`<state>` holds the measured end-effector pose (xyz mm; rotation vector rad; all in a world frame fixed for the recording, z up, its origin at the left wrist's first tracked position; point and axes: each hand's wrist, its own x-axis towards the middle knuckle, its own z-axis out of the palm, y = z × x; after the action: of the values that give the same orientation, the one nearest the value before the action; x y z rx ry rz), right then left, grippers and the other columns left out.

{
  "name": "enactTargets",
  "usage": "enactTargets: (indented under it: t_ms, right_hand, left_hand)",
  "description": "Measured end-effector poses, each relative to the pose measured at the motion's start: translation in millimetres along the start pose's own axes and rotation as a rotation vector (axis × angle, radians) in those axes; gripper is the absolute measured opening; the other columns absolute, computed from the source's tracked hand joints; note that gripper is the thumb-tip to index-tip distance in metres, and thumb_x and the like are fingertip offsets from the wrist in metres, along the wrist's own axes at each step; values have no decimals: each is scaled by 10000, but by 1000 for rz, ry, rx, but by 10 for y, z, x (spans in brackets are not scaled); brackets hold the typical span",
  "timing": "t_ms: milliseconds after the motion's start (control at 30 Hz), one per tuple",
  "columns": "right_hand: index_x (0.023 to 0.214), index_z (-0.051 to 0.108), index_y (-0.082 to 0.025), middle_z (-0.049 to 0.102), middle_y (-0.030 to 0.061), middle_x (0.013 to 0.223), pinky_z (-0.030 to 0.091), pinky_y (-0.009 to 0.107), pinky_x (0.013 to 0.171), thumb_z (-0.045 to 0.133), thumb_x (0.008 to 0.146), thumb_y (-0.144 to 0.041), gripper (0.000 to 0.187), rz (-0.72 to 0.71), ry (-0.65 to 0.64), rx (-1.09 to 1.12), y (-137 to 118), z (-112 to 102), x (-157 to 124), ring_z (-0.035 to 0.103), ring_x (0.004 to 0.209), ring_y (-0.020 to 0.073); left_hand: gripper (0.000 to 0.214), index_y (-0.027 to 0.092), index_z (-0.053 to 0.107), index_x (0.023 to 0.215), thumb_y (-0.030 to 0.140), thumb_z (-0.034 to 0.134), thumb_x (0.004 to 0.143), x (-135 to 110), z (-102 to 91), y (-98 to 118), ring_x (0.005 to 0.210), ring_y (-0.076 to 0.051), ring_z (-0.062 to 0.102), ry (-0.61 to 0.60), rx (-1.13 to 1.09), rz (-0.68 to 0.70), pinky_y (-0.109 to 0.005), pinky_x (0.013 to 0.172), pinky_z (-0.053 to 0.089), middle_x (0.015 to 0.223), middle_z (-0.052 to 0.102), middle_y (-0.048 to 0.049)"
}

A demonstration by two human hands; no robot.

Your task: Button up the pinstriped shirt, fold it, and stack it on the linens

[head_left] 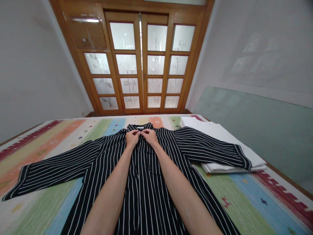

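Note:
A black shirt with white stripes (139, 182) lies face up and spread out, its collar at the far end and both sleeves stretched to the sides. Just below the collar, my left hand (132, 137) pinches the front edge of the shirt between thumb and fingers. Close beside it, my right hand (150, 137) pinches the other side of the same opening. The fingertips of both hands nearly meet there; any button between them is too small to make out. A chest pocket shows on the right half of the shirt.
Under the shirt is a colourful striped cover (244, 192). A folded white cloth (220, 133) lies at the right, beneath one sleeve. Along the right wall stands a pale green panel (244, 120). Wooden doors with glass panes (144, 62) are beyond the far edge.

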<state>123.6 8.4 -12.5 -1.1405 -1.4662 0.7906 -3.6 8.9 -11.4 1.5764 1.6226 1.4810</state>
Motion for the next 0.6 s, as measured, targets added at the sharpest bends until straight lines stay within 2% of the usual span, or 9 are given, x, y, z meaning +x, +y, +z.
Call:
enactTargets:
  t_ms: [267, 433, 600]
  right_hand:
    - [736, 722, -166, 716, 31, 748, 504, 256, 710, 639, 771, -199, 96, -34, 37, -82, -15, -3, 18, 655, 701, 174]
    - [693, 694, -174, 703, 23, 722, 486, 250, 698, 621, 767, -175, 103, -30, 59, -139, -24, 5, 24, 643, 701, 173]
    - [667, 670, -173, 688, 27, 705, 470, 248, 699, 613, 767, -163, 115, -25, 89, -188, -30, 25, 12, 629, 692, 171]
  left_hand:
    - [129, 160, 743, 829, 204, 637, 769, -24, -15, 67, 780, -216, 706, -18, 80, 64, -343, 814, 543, 836, 763, -77]
    - [128, 180, 730, 840, 184, 617, 780, -60, 3, 98, 794, -214, 690, -27, 143, 127, -343, 835, 521, 851, 750, -67]
    - [153, 172, 718, 858, 193, 574, 811, -84, 26, 118, 870, -231, 671, -38, 193, 188, -345, 876, 493, 934, 726, -105]
